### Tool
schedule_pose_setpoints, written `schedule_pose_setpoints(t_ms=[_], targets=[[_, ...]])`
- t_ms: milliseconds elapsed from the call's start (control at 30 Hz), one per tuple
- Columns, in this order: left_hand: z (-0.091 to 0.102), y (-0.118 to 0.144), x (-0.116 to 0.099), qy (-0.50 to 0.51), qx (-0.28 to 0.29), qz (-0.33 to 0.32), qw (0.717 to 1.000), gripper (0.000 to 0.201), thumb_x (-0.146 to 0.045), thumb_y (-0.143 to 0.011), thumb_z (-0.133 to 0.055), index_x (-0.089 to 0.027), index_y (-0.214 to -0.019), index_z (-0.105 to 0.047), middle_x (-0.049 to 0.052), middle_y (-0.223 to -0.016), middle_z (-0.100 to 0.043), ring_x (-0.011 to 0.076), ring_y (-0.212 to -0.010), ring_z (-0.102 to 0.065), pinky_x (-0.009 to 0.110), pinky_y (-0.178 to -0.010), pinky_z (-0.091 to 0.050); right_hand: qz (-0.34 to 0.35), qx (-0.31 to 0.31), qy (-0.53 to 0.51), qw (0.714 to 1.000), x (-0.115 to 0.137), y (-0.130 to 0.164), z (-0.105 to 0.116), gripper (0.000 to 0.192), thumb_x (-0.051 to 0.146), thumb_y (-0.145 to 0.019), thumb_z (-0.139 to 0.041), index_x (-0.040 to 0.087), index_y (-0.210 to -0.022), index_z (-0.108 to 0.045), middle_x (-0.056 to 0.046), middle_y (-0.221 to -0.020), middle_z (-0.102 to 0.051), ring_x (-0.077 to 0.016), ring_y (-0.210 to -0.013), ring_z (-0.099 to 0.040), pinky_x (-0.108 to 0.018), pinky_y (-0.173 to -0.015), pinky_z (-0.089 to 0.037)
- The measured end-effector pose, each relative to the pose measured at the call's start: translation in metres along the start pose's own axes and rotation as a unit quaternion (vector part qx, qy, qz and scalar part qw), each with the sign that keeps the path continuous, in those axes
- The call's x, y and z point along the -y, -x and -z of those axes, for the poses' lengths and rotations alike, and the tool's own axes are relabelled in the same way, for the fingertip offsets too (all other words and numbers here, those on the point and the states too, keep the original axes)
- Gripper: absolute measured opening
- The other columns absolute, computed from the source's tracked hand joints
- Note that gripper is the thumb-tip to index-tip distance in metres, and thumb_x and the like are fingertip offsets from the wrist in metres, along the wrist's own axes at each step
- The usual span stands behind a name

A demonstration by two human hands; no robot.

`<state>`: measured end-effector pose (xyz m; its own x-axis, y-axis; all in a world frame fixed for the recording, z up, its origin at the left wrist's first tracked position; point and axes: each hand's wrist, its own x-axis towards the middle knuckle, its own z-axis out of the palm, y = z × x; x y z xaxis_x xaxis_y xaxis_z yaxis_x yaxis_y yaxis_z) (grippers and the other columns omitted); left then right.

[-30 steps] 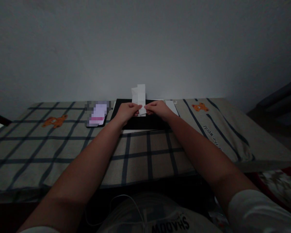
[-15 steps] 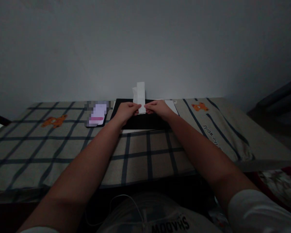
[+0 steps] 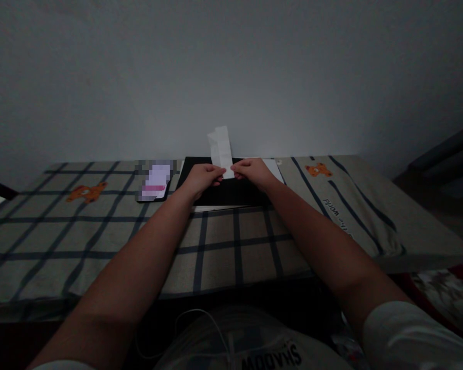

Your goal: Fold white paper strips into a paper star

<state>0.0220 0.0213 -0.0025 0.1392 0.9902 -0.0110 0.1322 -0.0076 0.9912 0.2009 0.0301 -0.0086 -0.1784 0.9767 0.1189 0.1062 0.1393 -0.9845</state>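
Note:
A strip of folded white paper stands up between my hands, its top leaning a little to the left with a loose flap on that side. Thumb and fingers of my left hand pinch its lower left edge. On the opposite edge, my right hand pinches it in the same way. Both hands are over a flat black board or folder, which lies on the table. White sheets stick out from under the black piece at the right and along the front.
A phone with a lit, partly blurred screen lies left of the black piece. The table wears a checked cloth with printed bears. A pale wall rises behind it. A white cable hangs near my lap.
The paper strip has tilted to the left at its top and risen slightly. Both hands keep their pinch on it and have hardly moved.

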Motion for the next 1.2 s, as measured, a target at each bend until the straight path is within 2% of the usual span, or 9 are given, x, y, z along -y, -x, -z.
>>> schedule_pose_setpoints(t_ms=[167, 300, 500, 767, 900, 1067, 1200], targets=[[-0.002, 0.001, -0.0021, -0.011, -0.012, -0.01, 1.0, 0.013, -0.023, -0.071, -0.071, -0.012, -0.066, -0.065, 0.001, -0.06, -0.06, 0.0071, -0.053, -0.051, 0.02, -0.053, -0.042, -0.026, 0.017, -0.02, 0.999, -0.0002, 0.0005, -0.0012, 0.008, 0.02, -0.073, -0.067, 0.013, -0.075, -0.069, -0.002, -0.065, -0.066, -0.0082, -0.058, -0.057, -0.022, -0.061, -0.049], [-0.0028, 0.0016, -0.0022, -0.002, -0.013, -0.009, 1.0, 0.014, -0.024, -0.07, -0.072, -0.012, -0.068, -0.066, 0.001, -0.061, -0.06, 0.0074, -0.056, -0.053, 0.019, -0.053, -0.042, -0.019, 0.006, -0.026, 0.999, 0.0003, 0.0003, -0.0022, 0.007, 0.019, -0.072, -0.067, 0.012, -0.074, -0.068, -0.002, -0.064, -0.065, -0.0082, -0.057, -0.056, -0.023, -0.06, -0.049], [-0.0007, 0.0009, -0.0003, -0.004, 0.021, 0.037, 0.999, 0.012, -0.024, -0.071, -0.071, -0.012, -0.071, -0.068, 0.003, -0.066, -0.063, 0.008, -0.06, -0.056, 0.019, -0.056, -0.044, -0.003, -0.009, -0.02, 1.0, 0.0004, -0.0004, -0.0007, 0.006, 0.018, -0.071, -0.068, 0.013, -0.073, -0.067, -0.002, -0.065, -0.065, -0.0077, -0.056, -0.055, -0.023, -0.059, -0.046], [-0.001, -0.001, -0.0011, 0.008, 0.017, 0.034, 0.999, 0.005, -0.014, -0.071, -0.068, -0.012, -0.067, -0.066, 0.002, -0.064, -0.062, 0.0059, -0.056, -0.054, 0.019, -0.058, -0.044, -0.028, 0.002, -0.031, 0.999, 0.0067, 0.0021, -0.0017, 0.006, 0.015, -0.069, -0.069, 0.012, -0.073, -0.064, -0.001, -0.065, -0.064, -0.0066, -0.057, -0.054, -0.021, -0.061, -0.046], [-0.0015, 0.0001, -0.0011, 0.007, 0.004, 0.008, 1.0, 0.012, -0.019, -0.066, -0.074, -0.012, -0.07, -0.066, 0.002, -0.062, -0.062, 0.0087, -0.057, -0.057, 0.022, -0.06, -0.047, -0.025, 0.009, -0.019, 0.999, 0.0078, 0.0028, -0.0018, 0.006, 0.015, -0.069, -0.069, 0.013, -0.073, -0.065, 0.0, -0.063, -0.063, -0.0068, -0.057, -0.053, -0.02, -0.06, -0.046], [-0.0012, -0.0022, 0.0009, 0.039, -0.042, -0.044, 0.997, 0.022, -0.032, -0.067, -0.073, -0.012, -0.074, -0.068, 0.001, -0.061, -0.062, 0.0082, -0.055, -0.055, 0.022, -0.059, -0.046, -0.005, 0.039, -0.002, 0.999, 0.0043, 0.0024, -0.0016, 0.004, 0.016, -0.068, -0.07, 0.014, -0.07, -0.066, 0.0, -0.061, -0.062, -0.0078, -0.057, -0.053, -0.022, -0.06, -0.046], [-0.0004, -0.0045, 0.0019, 0.056, -0.035, -0.054, 0.996, 0.02, -0.031, -0.065, -0.074, -0.013, -0.07, -0.065, -0.001, -0.061, -0.061, 0.0069, -0.054, -0.052, 0.02, -0.058, -0.045, -0.009, 0.057, -0.015, 0.998, 0.0022, 0.0022, -0.0023, 0.007, 0.018, -0.068, -0.071, 0.014, -0.072, -0.067, -0.001, -0.063, -0.064, -0.0081, -0.058, -0.055, -0.021, -0.061, -0.048]])
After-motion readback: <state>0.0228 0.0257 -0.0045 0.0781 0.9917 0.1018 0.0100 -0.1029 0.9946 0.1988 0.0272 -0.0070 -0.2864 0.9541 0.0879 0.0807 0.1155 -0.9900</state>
